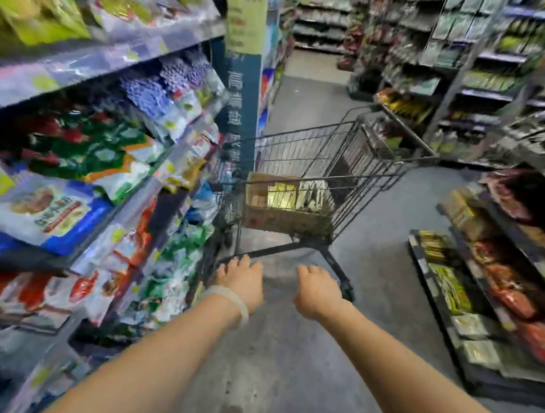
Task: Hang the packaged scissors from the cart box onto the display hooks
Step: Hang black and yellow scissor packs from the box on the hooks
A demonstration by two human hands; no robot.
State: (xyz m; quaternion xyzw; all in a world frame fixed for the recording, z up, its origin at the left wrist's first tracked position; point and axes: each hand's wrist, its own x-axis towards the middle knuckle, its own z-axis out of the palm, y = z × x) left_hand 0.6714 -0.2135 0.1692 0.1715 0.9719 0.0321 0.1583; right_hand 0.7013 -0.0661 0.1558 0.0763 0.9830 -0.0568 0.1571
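Both my hands, left hand (241,280) and right hand (318,291), grip the cart handle (280,251). Packaged scissors (295,195) sit in the box (283,222) at the cart's near end; nothing hung yet, no hooks visible.

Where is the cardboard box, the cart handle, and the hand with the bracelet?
cardboard box (283,221): head view, on its front wall.
cart handle (289,249): head view, on the bare bar between the hands.
left hand (242,280): head view, on the back of the hand, above the wristband.
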